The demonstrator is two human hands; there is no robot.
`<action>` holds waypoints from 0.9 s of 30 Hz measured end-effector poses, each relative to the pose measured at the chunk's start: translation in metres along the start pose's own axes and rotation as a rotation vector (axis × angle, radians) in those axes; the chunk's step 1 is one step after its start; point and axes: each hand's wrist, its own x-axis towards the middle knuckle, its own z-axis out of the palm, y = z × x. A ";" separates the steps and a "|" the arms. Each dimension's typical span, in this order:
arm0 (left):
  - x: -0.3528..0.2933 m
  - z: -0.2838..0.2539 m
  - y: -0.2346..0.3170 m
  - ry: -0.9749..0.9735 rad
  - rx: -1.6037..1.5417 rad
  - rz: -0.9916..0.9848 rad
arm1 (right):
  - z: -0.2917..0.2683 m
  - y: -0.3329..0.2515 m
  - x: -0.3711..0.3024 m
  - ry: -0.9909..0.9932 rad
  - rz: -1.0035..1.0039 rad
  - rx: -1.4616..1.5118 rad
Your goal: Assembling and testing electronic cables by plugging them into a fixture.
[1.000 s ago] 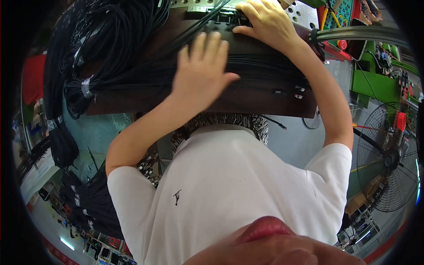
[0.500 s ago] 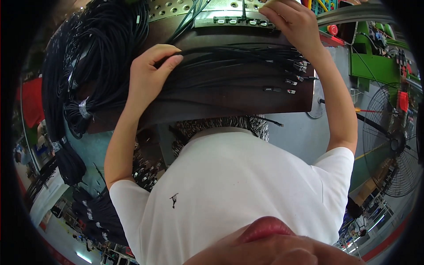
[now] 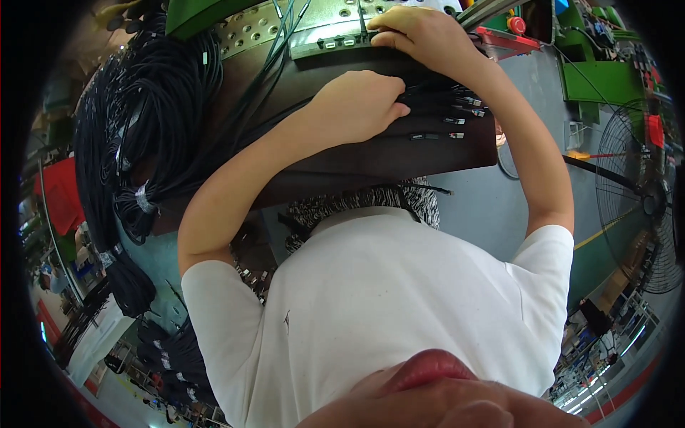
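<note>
the left hand (image 3: 360,105) is curled over black cables (image 3: 439,95), too many to count, on one brown table (image 3: 442,153); i cannot tell whether it grips any. the right hand (image 3: 424,37) bends thumb and fingers close at one metal strip (image 3: 330,46) on the far side, its hold unclear. one fan (image 3: 651,204) stands right.

A wire-caged fan (image 3: 651,205) is showing at right, a red sheet (image 3: 61,194) is hanging at far left, and a red button (image 3: 516,26) is sitting at upper right
</note>
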 end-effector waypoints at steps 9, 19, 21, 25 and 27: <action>-0.002 0.031 0.000 0.332 0.102 0.100 | 0.020 0.033 -0.002 0.043 0.062 0.410; 0.000 0.004 -0.008 0.109 -0.385 0.015 | -0.066 0.011 -0.084 0.293 0.293 0.280; 0.015 -0.021 0.010 -0.201 -0.675 -0.166 | -0.073 0.025 -0.146 0.566 0.510 0.304; 0.047 -0.022 0.024 -0.335 -0.744 -0.163 | -0.015 0.085 -0.227 0.363 0.764 -0.025; 0.056 -0.012 0.026 -0.345 -0.831 -0.085 | 0.027 0.114 -0.265 0.293 0.578 -0.541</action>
